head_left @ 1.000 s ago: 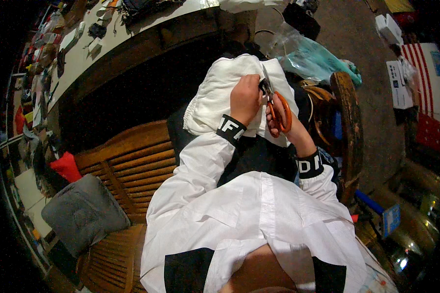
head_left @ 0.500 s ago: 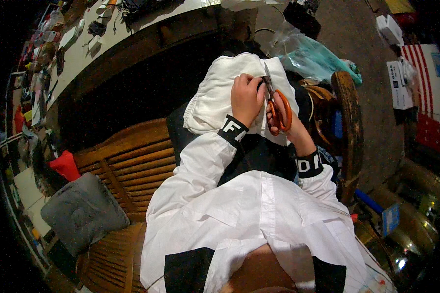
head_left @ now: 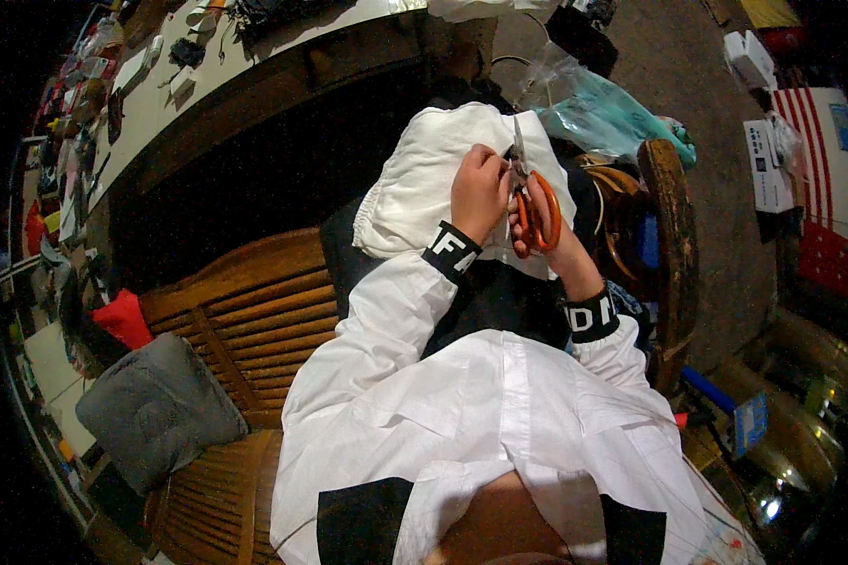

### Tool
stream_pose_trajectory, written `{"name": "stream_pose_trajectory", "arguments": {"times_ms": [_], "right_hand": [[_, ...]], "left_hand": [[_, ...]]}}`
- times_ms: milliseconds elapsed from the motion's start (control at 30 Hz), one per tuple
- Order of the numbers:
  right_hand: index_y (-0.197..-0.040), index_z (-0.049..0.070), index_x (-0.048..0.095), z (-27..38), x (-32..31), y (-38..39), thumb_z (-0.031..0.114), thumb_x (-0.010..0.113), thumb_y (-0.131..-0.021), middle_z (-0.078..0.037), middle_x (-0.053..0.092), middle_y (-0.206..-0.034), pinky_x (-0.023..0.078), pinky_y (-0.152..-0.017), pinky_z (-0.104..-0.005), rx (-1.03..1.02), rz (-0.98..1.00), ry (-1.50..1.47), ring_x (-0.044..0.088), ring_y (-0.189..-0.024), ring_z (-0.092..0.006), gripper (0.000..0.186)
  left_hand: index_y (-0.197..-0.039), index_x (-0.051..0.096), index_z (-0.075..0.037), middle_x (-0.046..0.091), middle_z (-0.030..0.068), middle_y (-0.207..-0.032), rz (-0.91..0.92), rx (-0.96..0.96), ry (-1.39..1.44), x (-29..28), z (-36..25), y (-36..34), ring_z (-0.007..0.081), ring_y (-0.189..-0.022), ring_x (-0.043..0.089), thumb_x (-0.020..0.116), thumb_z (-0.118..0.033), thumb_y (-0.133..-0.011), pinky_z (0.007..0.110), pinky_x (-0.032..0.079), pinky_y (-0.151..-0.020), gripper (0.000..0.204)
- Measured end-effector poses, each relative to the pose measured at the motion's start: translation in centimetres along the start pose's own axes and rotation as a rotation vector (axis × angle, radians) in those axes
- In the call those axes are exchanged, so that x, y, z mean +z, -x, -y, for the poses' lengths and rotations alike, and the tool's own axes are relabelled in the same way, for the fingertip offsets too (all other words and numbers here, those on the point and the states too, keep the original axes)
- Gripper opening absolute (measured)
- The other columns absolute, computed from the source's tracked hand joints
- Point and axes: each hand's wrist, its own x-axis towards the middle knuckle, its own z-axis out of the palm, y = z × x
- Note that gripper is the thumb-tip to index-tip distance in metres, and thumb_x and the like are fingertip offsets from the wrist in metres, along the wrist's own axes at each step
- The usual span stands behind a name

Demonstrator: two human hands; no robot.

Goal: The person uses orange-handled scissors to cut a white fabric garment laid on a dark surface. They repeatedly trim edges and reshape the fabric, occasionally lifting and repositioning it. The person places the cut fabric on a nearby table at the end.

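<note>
A white cloth garment (head_left: 419, 155) with a gathered edge at its left lies folded across my lap. My right hand (head_left: 554, 224) grips scissors (head_left: 552, 209) by their orange handles, the metal blades pointing away from me over the cloth. Close against the blades, my left hand (head_left: 481, 193) rests on the garment with its fingers bent and pinched together at the cloth. Just what lies between those fingertips is partly hidden, and a small dark spot shows beside them.
I sit on a slatted wooden bench (head_left: 245, 311) with an armrest (head_left: 667, 235) at my right. A grey cushion (head_left: 160, 410) and a red thing (head_left: 122, 318) lie to the left. Beyond stands a cluttered table (head_left: 283, 47). A clear and teal plastic bag (head_left: 594, 113) sits at the far right.
My left hand has shifted slightly to the right, toward the blades. The scissors have turned a little more upright in my right hand. The garment stays in place.
</note>
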Motion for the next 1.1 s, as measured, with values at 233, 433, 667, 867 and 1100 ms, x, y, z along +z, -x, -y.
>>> {"name": "stream_pose_trajectory", "arguments": {"times_ms": [233, 433, 667, 867, 1100], "right_hand": [[-0.083, 0.012, 0.049, -0.3, 0.4, -1.5, 0.061, 0.049, -0.083, 0.004, 0.044, -0.062, 0.039, -0.04, -0.0225, -0.039, -0.002, -0.098, 0.046, -0.049, -0.008, 0.049], [-0.079, 0.011, 0.048, -1.0, 0.2, -2.1, 0.056, 0.052, -0.084, 0.003, 0.043, -0.059, 0.035, -0.036, -0.0214, -0.112, -0.037, -0.015, 0.042, -0.043, -0.0084, 0.046], [-0.08, 0.011, 0.049, -1.5, -0.8, -2.6, 0.053, 0.053, -0.085, 0.004, 0.044, -0.059, 0.036, -0.036, -0.0218, -0.108, -0.009, -0.123, 0.044, -0.044, -0.0087, 0.043], [-0.078, 0.012, 0.05, 0.4, 0.2, -2.3, 0.054, 0.051, -0.086, 0.005, 0.045, -0.059, 0.038, -0.039, -0.0213, -0.112, -0.073, -0.018, 0.045, -0.045, -0.0077, 0.043], [-0.075, 0.012, 0.049, -0.3, -0.9, -3.3, 0.057, 0.05, -0.086, 0.003, 0.041, -0.05, 0.034, -0.035, -0.0218, -0.173, -0.008, 0.103, 0.041, -0.037, -0.0081, 0.046]], "left_hand": [[-0.078, 0.05, 0.001, 0.049, 0.0136, -0.084, 0.131, 0.096, 0.023, -1.7, -1.2, 0.7, 0.033, -0.08, 0.052, 0.059, 0.0, -0.067, 0.039, 0.045, -0.068, 0.014], [-0.079, 0.05, 0.002, 0.048, 0.0149, -0.085, 0.118, 0.122, 0.045, -1.8, -1.0, 0.5, 0.0338, -0.079, 0.051, 0.057, 0.001, -0.069, 0.039, 0.044, -0.068, 0.012], [-0.081, 0.051, 0.001, 0.05, 0.0163, -0.085, 0.125, 0.114, 0.087, -1.4, -0.3, 1.3, 0.0361, -0.078, 0.053, 0.056, 0.005, -0.07, 0.04, 0.045, -0.066, 0.012], [-0.084, 0.05, 0.002, 0.05, 0.0171, -0.089, 0.142, 0.113, 0.106, -1.9, -0.3, 1.8, 0.0372, -0.081, 0.054, 0.055, 0.007, -0.07, 0.039, 0.045, -0.068, 0.016], [-0.085, 0.051, 0.002, 0.05, 0.0174, -0.091, 0.147, 0.128, 0.133, -2.1, -0.1, 2.0, 0.0371, -0.082, 0.054, 0.056, 0.007, -0.07, 0.039, 0.045, -0.069, 0.017]]}}
